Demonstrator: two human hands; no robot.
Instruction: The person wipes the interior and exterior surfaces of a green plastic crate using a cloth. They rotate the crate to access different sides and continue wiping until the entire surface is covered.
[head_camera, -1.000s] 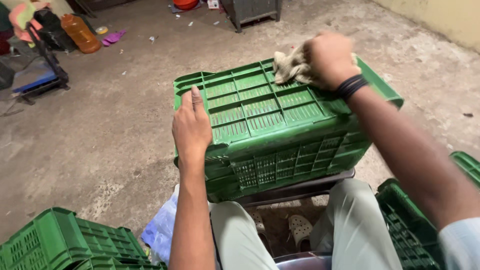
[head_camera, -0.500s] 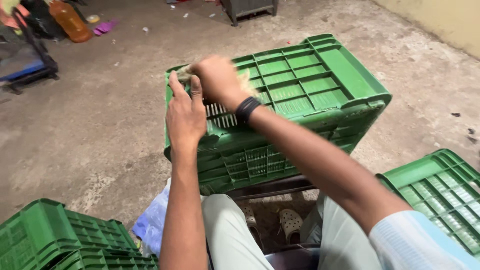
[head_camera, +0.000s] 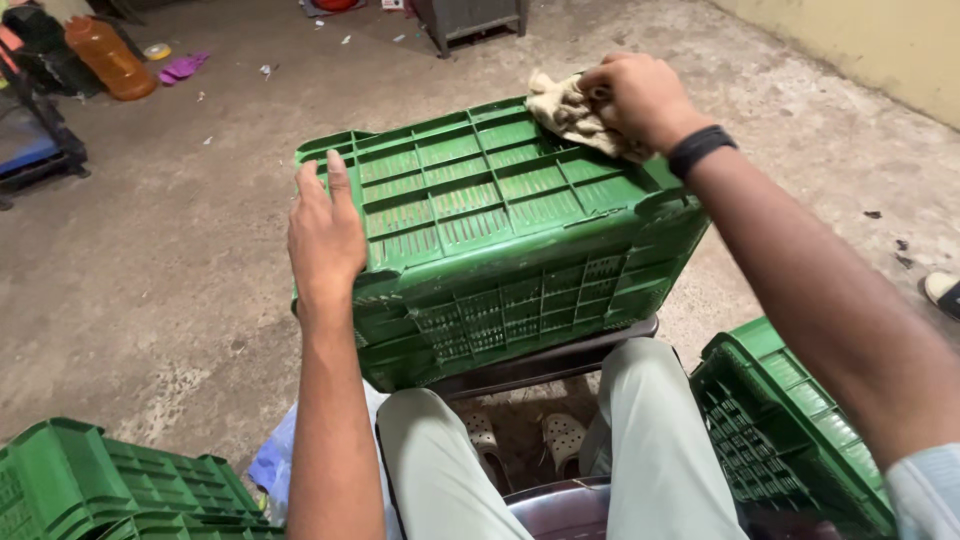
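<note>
Head view: an upturned green crate (head_camera: 500, 230) sits at centre, before the knees. The left hand (head_camera: 325, 235) lies flat and open on its 9 o'clock edge, while the right hand (head_camera: 640, 100) clutches a rag (head_camera: 560, 110) pressed on the 1 o'clock corner.

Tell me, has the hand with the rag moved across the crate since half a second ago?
Yes. The right hand with the rag went from the upturned green crate's near-left corner, beside the left hand, to its far-right corner.
</note>
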